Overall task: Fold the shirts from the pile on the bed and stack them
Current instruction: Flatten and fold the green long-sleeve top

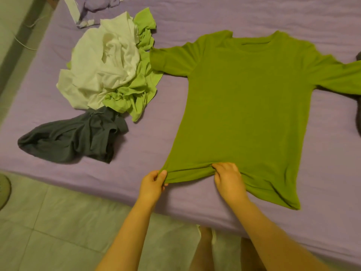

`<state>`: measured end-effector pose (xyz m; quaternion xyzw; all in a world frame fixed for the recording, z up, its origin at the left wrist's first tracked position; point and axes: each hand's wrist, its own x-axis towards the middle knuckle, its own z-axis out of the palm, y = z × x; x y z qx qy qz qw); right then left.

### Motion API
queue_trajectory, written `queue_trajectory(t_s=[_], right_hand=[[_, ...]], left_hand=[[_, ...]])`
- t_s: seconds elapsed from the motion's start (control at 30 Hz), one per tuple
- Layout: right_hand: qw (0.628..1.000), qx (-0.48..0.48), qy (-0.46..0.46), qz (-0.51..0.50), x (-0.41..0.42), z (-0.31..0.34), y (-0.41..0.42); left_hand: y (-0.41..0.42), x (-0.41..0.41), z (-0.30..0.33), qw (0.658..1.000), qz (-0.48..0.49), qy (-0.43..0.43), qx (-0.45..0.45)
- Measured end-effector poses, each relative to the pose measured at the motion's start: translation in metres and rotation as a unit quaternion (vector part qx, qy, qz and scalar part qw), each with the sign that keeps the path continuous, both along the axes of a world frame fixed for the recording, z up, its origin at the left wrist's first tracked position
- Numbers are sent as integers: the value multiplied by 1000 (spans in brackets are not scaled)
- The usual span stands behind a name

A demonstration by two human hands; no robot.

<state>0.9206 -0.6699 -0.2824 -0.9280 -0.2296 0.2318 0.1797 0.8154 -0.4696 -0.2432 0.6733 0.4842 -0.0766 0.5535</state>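
An olive-green shirt [244, 106] lies spread flat on the purple bed [293, 20], neck away from me and sleeves out to both sides. My left hand [153, 184] pinches the near-left corner of its hem. My right hand [228, 178] grips the hem a little further right, where the fabric bunches. To the left sits the pile: a white shirt [101, 71] over a light-green shirt [136, 90], with a crumpled dark grey shirt [78, 135] in front.
Purple and white bedding [91, 10] is bunched at the far left corner. A dark item [358, 118] peeks in at the right edge. The bed's near edge meets a tiled floor [58, 222], where a round object [4, 190] sits at the left.
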Motion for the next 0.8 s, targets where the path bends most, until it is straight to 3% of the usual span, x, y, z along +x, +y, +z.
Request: queue_trajectory(t_s=[0.1, 0.27, 0.43, 0.57, 0.7, 0.8], right_hand=[[1000, -11, 12, -4, 3, 1, -1], [989, -119, -25, 82, -3, 4, 4], [993, -103, -50, 1, 6, 12, 4], [975, -149, -122, 108, 6, 19, -1], [984, -110, -130, 59, 11, 21, -8], [972, -82, -155, 156, -8, 22, -23]], left_hand=[[5, -3, -2, 1000, 7, 0, -13], [5, -6, -4, 998, 59, -21, -29], [5, -7, -5, 997, 56, -15, -45], [8, -7, -8, 995, 71, -1, -71], [12, -7, -10, 995, 75, 8, -64], [15, -9, -17, 998, 48, 35, -20]])
